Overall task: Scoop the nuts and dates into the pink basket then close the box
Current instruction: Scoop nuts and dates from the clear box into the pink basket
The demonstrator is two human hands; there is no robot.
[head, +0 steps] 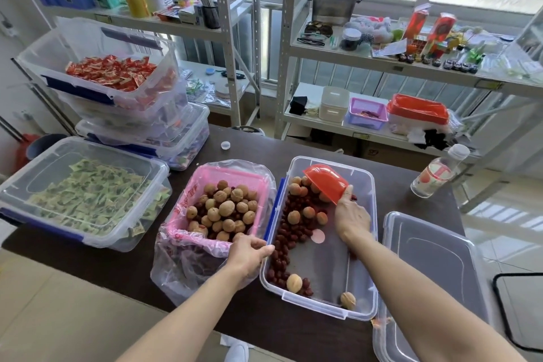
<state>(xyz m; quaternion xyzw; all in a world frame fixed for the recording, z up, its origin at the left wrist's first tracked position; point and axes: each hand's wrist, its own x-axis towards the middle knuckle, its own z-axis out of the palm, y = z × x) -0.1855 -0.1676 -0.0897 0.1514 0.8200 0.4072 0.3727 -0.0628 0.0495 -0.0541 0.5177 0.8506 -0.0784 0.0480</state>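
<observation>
Dark tabletop (pixel 308 338) runs under everything, with metal shelving (pixel 382 67) and frosted windows behind. Nearest the front edge, the clear box (pixel 361 314) sits a little right of centre, its near end almost bare: one walnut (pixel 294 283) among a line of dates (pixel 282 256) along the left wall, another walnut (pixel 348 300) at the near right corner. The lid (pixel 432 273) lies off, flat at the table's right edge, so closing is not yet due.

The left hand (pixel 249 253) curls its fingers over the near right corner of the pink basket (pixel 255 176), pinching rim and plastic liner together just beside the box. That steadying seems worth keeping, since the basket is heaped with walnuts and the liner is loose.

Further in, the right hand (pixel 351 214) grips the red scoop (pixel 326 182) by its edge, mouth tipped down over the pile at the box's far left corner.

For a clean scoop, I would judge it best to drive the scoop towards the far wall so the round walnuts have nothing to roll past, then sweep the dates along the left wall into that same corner. Lifting low over the shared rims should limit spills.

Closed bins of wrapped sweets (pixel 88 200) stand along the table's left edge.
</observation>
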